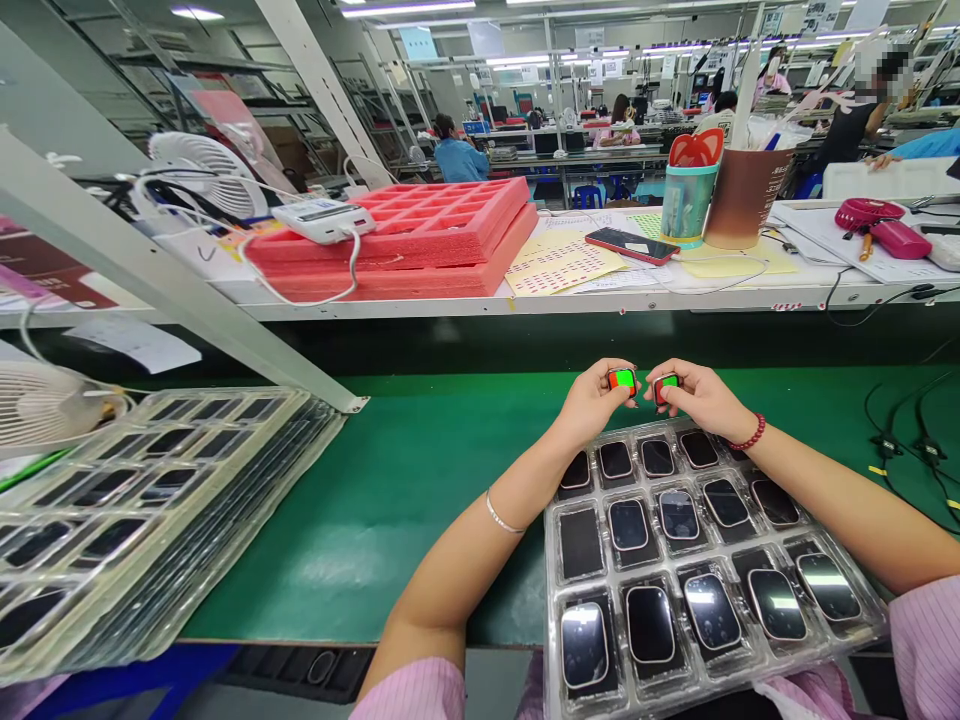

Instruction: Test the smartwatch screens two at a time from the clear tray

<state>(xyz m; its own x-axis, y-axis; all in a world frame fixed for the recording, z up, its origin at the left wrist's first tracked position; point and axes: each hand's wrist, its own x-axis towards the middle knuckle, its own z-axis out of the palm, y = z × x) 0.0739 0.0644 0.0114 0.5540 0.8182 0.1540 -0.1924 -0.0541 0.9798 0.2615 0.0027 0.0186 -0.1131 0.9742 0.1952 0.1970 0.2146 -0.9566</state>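
Observation:
My left hand (596,398) pinches a smartwatch (622,381) whose lit screen shows green and red. Close beside it, my right hand (696,392) grips a second smartwatch (665,388), also glowing green and red. Both watches are held up just beyond the far edge of a clear plastic tray (551,560). Dark-screened watches, such as a watch face (651,624) in the front row, lie in most of its pockets. One pocket (580,543) at the left of the middle row holds no watch. My right forearm passes over the tray's far right corner.
Stacked clear trays (247,500) of watches stand at the left on the green mat (360,500). Black cables (930,450) lie at the right. Across the back, a white shelf (450,308) carries red foam trays (420,270), a phone (631,246) and cups. A slanted white post (187,290) crosses the left side.

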